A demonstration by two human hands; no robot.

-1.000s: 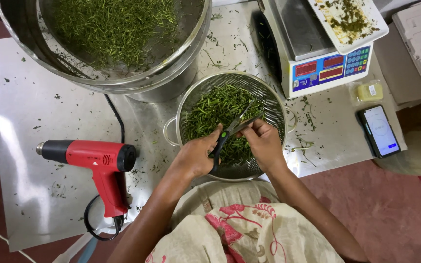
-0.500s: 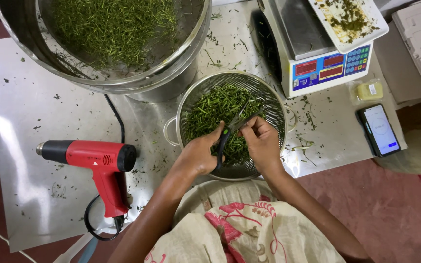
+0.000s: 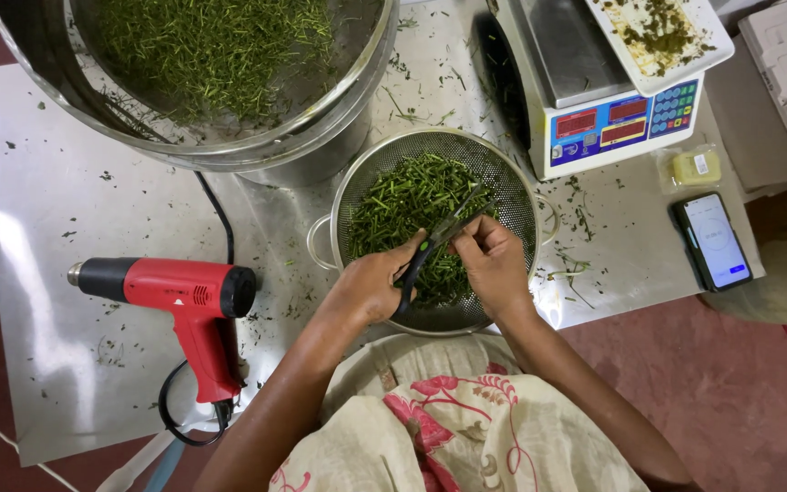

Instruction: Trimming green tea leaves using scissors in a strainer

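Presently the person is trimming green stems over a metal colander (image 3: 521,187) at centre frame, and the step in hand appears to be the cutting itself. The left hand (image 3: 371,287) is closed around the dark handles of a pair of scissors (image 3: 430,251), whose blades angle up and to the right above the colander. The right hand (image 3: 494,264) is curled just beside the blades, its fingertips pinched together as if on a stem, though whatever it holds is too small to make out. The green stems (image 3: 412,205) lie heaped in the colander, filling its upper and left portion, with bare mesh showing at the lower right. By judgement, the next move calls for a steady feed of the stem into the blades, with the right fingertips kept clear of the cutting edge. At upper left of the frame, a large steel basin (image 3: 321,137) holds a wide spread of finer green cuttings (image 3: 211,50). At upper right, a white tray (image 3: 662,41) rests on a digital scale (image 3: 594,109) and carries a thin scatter of dark green scraps. A red heat gun (image 3: 179,296) lies on the metal table (image 3: 47,228) at left, well apart from both hands. A phone (image 3: 712,241) lies at right, near a small yellow packet (image 3: 694,167).
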